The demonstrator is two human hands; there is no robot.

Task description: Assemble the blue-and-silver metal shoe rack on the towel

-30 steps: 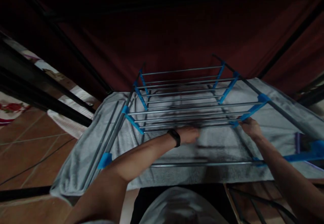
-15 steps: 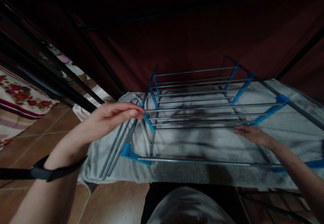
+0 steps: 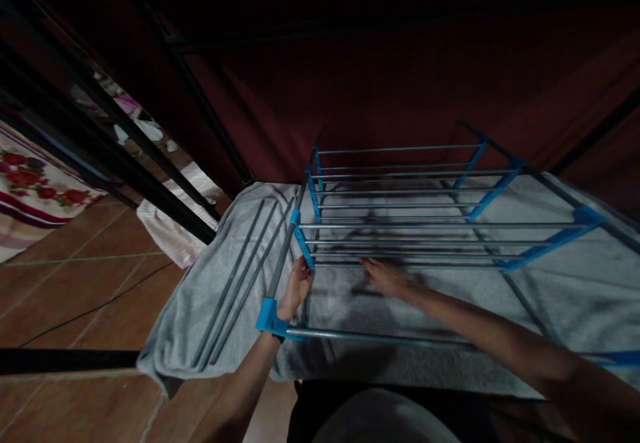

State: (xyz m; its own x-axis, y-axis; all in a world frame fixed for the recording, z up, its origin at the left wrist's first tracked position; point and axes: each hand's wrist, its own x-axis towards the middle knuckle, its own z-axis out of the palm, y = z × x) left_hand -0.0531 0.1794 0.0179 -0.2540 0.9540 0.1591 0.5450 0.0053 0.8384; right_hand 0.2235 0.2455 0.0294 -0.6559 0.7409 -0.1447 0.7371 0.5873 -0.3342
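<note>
A rack (image 3: 445, 225) of grey metal tubes and blue plastic brackets, resembling a shoe rack, lies on a grey blanket (image 3: 345, 289). At its left side my left hand (image 3: 295, 291) reaches under the side tube, fingers closed around the lower end of a blue bracket (image 3: 303, 246). My right hand (image 3: 386, 278) is closed on the lowest rod (image 3: 425, 267) of the nearest tier, a short way right of that bracket. Nearer to me, a blue corner piece (image 3: 269, 316) joins the side tube to the front tube (image 3: 380, 338).
Several loose tubes (image 3: 235, 289) lie on the blanket left of the rack. Black metal posts (image 3: 165, 169) stand at the left, and a dark red cloth (image 3: 375, 96) hangs behind. Floral fabric (image 3: 45, 186) and brown floor tiles (image 3: 100, 283) are at far left.
My left hand has moved right and down from the upper end of the bracket to its lower end. My right hand has slid left along the lowest rod. The view has shifted slightly.
</note>
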